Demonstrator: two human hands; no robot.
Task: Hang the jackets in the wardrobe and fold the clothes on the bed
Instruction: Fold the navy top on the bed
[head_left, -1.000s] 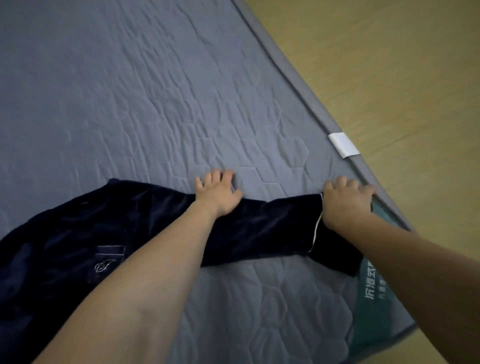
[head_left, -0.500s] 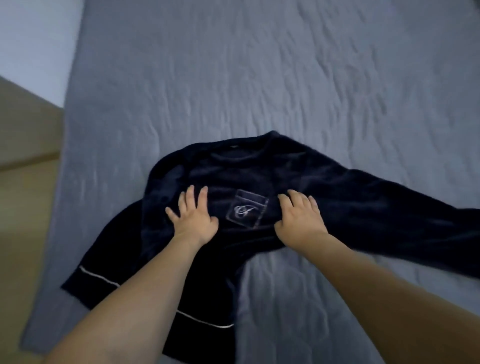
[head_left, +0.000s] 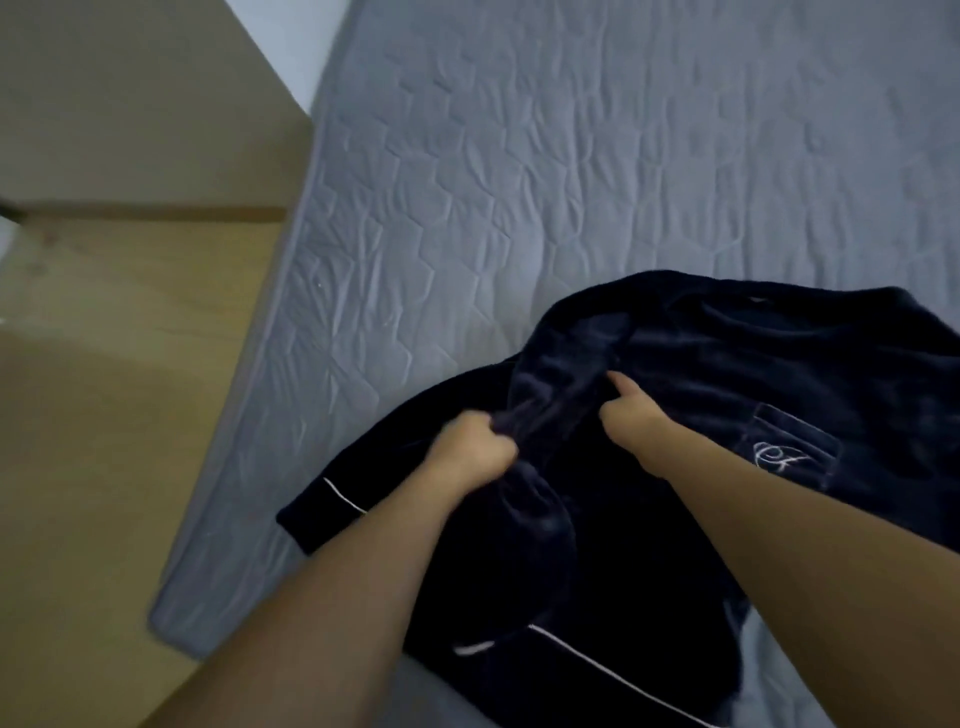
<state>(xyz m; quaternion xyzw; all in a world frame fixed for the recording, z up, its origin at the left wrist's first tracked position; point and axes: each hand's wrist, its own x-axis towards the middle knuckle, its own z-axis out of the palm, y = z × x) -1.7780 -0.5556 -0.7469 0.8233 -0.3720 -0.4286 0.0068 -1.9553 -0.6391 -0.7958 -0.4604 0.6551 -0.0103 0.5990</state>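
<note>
A dark navy fleece top (head_left: 727, 374) with white piping and an embroidered chest pocket lies on the grey quilted bed (head_left: 519, 182), near its left edge. My left hand (head_left: 475, 452) grips a bunched fold of the fabric at the left shoulder and sleeve. Just to the right of it, my right hand (head_left: 631, 415) is curled into the fabric, with one finger stretched along the cloth. The left sleeve, with its white-piped cuff, lies toward the mattress edge below my left forearm.
The mattress edge (head_left: 249, 395) runs diagonally at the left, with wooden floor (head_left: 104, 415) beyond it. A pale wall strip (head_left: 291, 47) shows at the top left. The quilted surface stretches away behind the top.
Both hands were flat on the chest of the top; now they have shifted to its left shoulder and taken hold of the fabric. The view has swung left toward the bed's edge.
</note>
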